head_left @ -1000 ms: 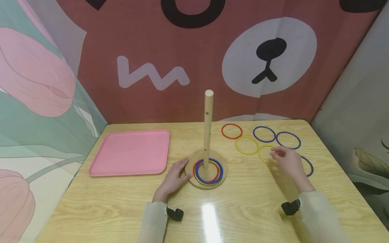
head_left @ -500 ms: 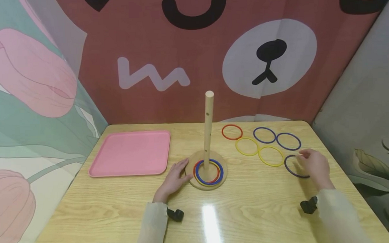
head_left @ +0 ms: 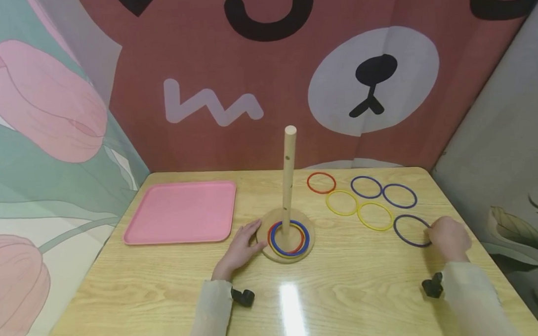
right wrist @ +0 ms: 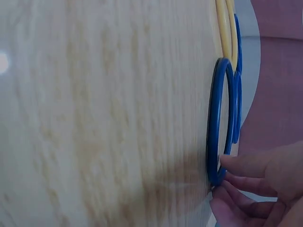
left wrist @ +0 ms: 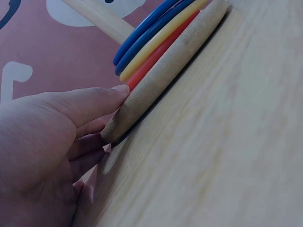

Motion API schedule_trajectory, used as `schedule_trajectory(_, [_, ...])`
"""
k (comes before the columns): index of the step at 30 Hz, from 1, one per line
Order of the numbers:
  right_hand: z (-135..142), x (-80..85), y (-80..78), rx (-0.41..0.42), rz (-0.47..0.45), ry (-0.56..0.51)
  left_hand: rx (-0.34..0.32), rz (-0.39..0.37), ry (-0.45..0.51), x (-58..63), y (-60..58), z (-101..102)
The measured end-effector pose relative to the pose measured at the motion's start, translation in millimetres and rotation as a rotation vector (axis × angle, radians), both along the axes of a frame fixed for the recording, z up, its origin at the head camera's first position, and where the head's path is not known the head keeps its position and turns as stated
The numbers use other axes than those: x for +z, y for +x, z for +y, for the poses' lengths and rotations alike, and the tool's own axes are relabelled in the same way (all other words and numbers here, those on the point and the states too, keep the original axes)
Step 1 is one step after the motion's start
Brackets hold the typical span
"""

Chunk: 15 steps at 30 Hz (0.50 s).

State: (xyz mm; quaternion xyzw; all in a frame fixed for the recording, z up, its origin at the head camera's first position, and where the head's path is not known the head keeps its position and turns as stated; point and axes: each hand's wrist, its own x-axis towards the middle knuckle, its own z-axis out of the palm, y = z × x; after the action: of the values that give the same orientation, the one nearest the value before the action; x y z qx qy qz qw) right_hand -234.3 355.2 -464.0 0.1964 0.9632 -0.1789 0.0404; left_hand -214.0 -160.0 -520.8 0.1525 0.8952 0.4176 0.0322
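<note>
A wooden ring-toss stand stands upright mid-table, with red, yellow and blue rings stacked round the foot of its peg. My left hand holds the left edge of the round base, the thumb on top near the red ring and the fingers at the rim. At the right, my right hand pinches the near right side of a blue ring. In the right wrist view its thumb lies inside the ring and fingers are outside. The ring lies flat or nearly so; its gripped part is hidden in the head view.
On the table, a red ring, two yellow rings and two blue rings lie flat behind the gripped ring. A pink tray sits at the back left. Printed cloth hangs behind and beside the table.
My right hand has moved right, from over a yellow ring to the right side of the nearest blue ring, and pinches it. The left hand stays on the base.
</note>
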Motion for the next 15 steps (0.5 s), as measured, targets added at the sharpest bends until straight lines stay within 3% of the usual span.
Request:
schedule_trajectory(3, [0.6, -0.7, -1.1, -0.021, -0.049, -0.002, -0.002, 0.002, 0.0, -0.3, -0.7, 0.5])
schedule_trajectory(8, [0.0, -1.3, -0.7, -0.02, -0.05, -0.033, -0.002, 0.013, 0.016, -0.3, -0.5, 1.2])
schedule_trajectory(15, [1.1, -1.4, 0.5, 0.084, -0.029, -0.135, 0.003, 0.01, 0.015, 0.9, -0.2, 1.5])
